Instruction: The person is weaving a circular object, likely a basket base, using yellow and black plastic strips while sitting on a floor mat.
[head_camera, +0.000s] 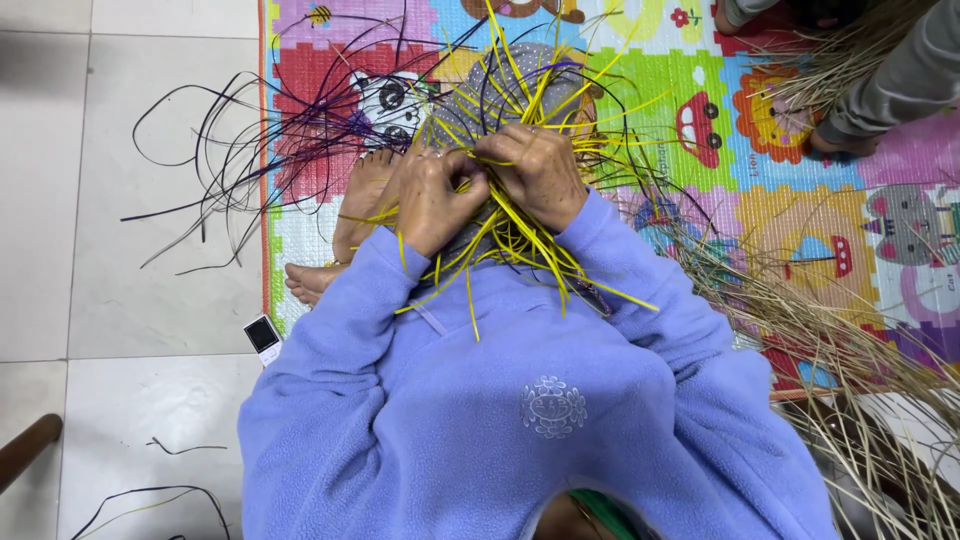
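Observation:
I sit on a colourful play mat (760, 200) in a lilac fleece top, with a half-woven basket (500, 90) of grey, yellow and dark purple strips in front of me. My left hand (432, 200) pinches yellow strips (520, 240) at the near side of the weave. My right hand (538, 172) grips strips just beside it, fingers curled in. Loose yellow strands fan out over my sleeves. Dark purple strips (260, 150) trail off to the left over the tiled floor. My bare feet (345, 230) lie under the left side of the weave.
A heap of pale straw (850, 350) lies along the right of the mat. Another person's grey-clad leg (900, 80) and more straw are at the top right. A small white and black box (263, 336) lies on the tiles. A brown wooden piece (25, 450) shows at the lower left.

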